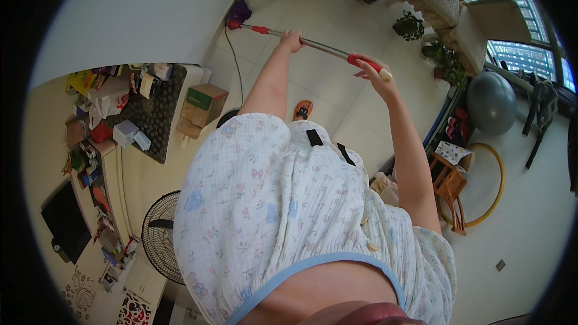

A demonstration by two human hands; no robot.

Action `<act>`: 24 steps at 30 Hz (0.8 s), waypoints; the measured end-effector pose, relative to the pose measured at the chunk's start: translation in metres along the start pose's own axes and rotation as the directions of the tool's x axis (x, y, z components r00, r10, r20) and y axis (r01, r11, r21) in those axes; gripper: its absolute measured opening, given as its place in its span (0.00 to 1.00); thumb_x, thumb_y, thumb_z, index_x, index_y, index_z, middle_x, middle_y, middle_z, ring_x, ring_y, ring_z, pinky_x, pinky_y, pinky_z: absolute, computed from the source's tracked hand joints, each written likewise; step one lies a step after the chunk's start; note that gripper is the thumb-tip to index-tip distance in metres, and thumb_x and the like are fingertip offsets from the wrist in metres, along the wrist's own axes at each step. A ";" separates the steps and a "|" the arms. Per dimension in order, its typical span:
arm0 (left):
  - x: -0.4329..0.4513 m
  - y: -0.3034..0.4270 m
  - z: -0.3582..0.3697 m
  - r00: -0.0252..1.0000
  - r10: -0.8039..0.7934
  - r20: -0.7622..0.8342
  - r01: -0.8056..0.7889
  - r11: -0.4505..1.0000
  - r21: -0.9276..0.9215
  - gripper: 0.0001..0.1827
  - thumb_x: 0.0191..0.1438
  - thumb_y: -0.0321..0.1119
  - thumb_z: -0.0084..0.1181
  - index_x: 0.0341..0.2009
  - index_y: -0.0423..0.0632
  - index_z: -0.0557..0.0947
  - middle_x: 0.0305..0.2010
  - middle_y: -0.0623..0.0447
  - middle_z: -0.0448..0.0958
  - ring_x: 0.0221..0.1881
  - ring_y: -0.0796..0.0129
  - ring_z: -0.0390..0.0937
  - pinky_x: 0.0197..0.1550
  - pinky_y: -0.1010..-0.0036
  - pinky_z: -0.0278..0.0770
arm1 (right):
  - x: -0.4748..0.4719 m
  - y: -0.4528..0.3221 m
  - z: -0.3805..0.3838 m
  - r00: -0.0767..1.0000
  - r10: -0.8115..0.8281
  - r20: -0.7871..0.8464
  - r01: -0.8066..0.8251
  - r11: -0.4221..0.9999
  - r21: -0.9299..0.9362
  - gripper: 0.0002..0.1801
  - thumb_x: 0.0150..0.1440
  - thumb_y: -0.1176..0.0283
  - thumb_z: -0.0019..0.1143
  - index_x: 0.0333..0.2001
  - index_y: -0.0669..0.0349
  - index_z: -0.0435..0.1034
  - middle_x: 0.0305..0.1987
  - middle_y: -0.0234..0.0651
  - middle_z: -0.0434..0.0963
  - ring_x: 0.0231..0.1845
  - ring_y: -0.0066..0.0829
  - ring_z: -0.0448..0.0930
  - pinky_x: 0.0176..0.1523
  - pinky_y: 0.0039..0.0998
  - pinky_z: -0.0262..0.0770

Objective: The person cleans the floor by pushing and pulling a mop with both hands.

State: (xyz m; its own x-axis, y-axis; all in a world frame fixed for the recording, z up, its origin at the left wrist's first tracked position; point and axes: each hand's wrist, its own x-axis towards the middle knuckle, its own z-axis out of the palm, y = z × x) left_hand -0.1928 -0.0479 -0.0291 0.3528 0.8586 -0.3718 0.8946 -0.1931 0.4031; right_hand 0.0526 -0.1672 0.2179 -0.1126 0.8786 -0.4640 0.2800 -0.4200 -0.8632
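A mop with a metal pole (325,48) slants across the view in front of my body. My left hand (291,41) is wrapped around the middle of the pole. My right hand (375,72) holds the red grip (359,60) close to the handle's pale end cap (385,74), some of its fingers extended. At the far end, beyond a red joint (234,24), the purple mop head (240,11) rests on the tiled floor (311,72) by the foot of the white wall. A black cable (235,56) runs along the floor beside it.
On the left are a dark-topped table (156,122) with clutter, cardboard boxes (203,104) and a standing fan (161,234). To the right are potted plants (408,26), fabric-covered chairs (469,31), a grey exercise ball (491,103), a small wooden chair (449,183) and a yellow hoop (500,176).
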 end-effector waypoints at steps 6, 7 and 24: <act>-0.018 0.002 0.011 0.999 -0.031 0.022 0.032 0.999 -0.027 0.16 0.42 0.47 0.60 0.32 0.51 0.76 0.41 0.50 0.72 0.48 0.59 0.65 0.54 0.68 0.57 | -0.009 0.004 -0.003 1.000 0.008 0.017 -0.009 0.995 0.102 0.16 0.53 0.64 0.51 0.45 0.58 0.71 0.42 0.36 0.74 0.31 0.24 0.76 0.35 0.21 0.73; -0.022 0.002 0.013 0.999 -0.044 0.019 0.044 0.998 -0.042 0.17 0.42 0.47 0.60 0.32 0.51 0.76 0.41 0.51 0.72 0.48 0.59 0.65 0.53 0.68 0.57 | -0.010 0.005 -0.002 1.000 -0.013 0.017 0.011 0.991 0.131 0.15 0.53 0.65 0.51 0.44 0.59 0.71 0.42 0.36 0.74 0.32 0.24 0.75 0.34 0.22 0.74; -0.097 -0.008 0.028 0.996 -0.076 0.050 0.080 0.993 -0.088 0.16 0.41 0.46 0.61 0.31 0.49 0.77 0.38 0.49 0.73 0.47 0.59 0.65 0.53 0.69 0.57 | -0.039 0.032 0.029 0.991 -0.135 -0.021 0.137 0.982 0.131 0.13 0.52 0.70 0.49 0.38 0.66 0.73 0.37 0.39 0.77 0.37 0.27 0.75 0.42 0.25 0.71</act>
State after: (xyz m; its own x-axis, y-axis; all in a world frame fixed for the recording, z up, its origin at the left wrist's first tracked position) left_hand -0.2270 -0.1430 -0.0197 0.2971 0.8462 -0.4423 0.8925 -0.0814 0.4437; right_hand 0.0384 -0.2211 0.2029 -0.1295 0.9320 -0.3386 0.1349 -0.3217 -0.9372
